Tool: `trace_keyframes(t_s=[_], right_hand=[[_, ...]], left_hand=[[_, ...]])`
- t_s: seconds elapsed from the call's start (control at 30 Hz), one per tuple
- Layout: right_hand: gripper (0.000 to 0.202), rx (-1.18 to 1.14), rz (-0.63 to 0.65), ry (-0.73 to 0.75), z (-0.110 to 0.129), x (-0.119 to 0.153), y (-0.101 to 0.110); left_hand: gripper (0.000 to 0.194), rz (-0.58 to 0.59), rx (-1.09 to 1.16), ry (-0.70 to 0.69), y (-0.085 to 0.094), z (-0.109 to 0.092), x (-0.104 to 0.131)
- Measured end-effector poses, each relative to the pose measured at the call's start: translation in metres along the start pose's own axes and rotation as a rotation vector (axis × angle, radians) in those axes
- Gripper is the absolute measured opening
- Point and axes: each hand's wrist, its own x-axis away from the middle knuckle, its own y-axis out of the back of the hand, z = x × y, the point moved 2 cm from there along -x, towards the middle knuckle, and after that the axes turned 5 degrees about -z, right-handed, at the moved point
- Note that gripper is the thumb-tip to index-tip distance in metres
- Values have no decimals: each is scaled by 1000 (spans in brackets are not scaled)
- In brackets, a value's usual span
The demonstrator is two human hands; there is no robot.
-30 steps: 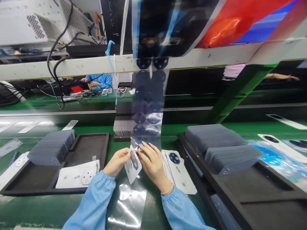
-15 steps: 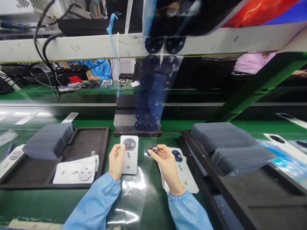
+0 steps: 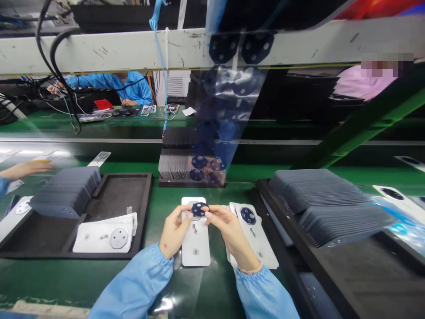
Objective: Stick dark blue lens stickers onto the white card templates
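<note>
Between my hands is a dark blue octagonal camera-lens sticker with round holes. My left hand pinches its left edge, and my right hand has its right edge between thumb and fingertips. Directly beneath lies a white phone back cover on the green bench; the sticker and fingers partly hide its camera area. To the right of that, beside my right wrist, sits a small pile of white covers, the top one bearing a dark camera area.
A clear strip of dark stickers hangs ahead. Black trays stand at the left and right, with stacked grey sheets. A slotted rack stands behind. Another person's hand reaches in at far left.
My left hand has let go of the phone cover and taken the sticker's left edge. My right hand has brought the sticker left over the cover. Another person's hand has appeared at far left.
</note>
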Motion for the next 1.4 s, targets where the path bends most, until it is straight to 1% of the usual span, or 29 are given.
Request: trace_keyframes(t_s=[0.07,0.17,0.27,0.33,0.43,0.5,0.57,0.7,0.83,1.0,1.1,1.13,1.2,1.23,1.27,1.33,1.4], right_hand=[[30,20,34,0,-1,0,-1],[29,52,62,7,-3,1,-3],[31,160,30,44,-3,4,-5],[29,268,-20,116,0,6,-6],[22,395,-65,304,8,10,-6],[24,437,-82,410,12,12,-6],[31,457,-97,459,15,13,-5],[40,482,-127,503,14,15,-6],[43,524,-210,547,9,17,-7],[46,564,-311,584,2,18,-8],[37,630,-376,605,2,17,-6],[34,648,-403,597,2,17,-5],[35,633,-439,546,4,15,-2],[36,591,-425,502,5,14,-1],[37,532,-383,453,5,13,0],[37,423,-251,366,5,10,-2],[36,377,-134,306,3,6,-5]], left_hand=[[33,20,10,18,-1,2,-1],[35,-5,-15,27,1,5,-3],[38,-30,-50,23,3,8,-4],[39,-21,-45,37,3,9,-4],[37,8,-21,50,4,10,-3],[34,24,-17,49,4,11,-3],[33,37,-32,49,5,12,-2],[36,37,-105,1,4,13,-2],[38,32,-209,-89,2,11,-2],[34,23,-325,-173,-2,10,1],[31,-12,-350,-209,-1,10,2],[30,-34,-359,-220,0,10,2],[28,-74,-367,-228,1,9,2],[28,-82,-366,-226,2,9,2],[27,-80,-358,-224,2,9,2],[27,-52,-338,-223,1,8,2],[26,-22,-331,-237,0,8,3]])
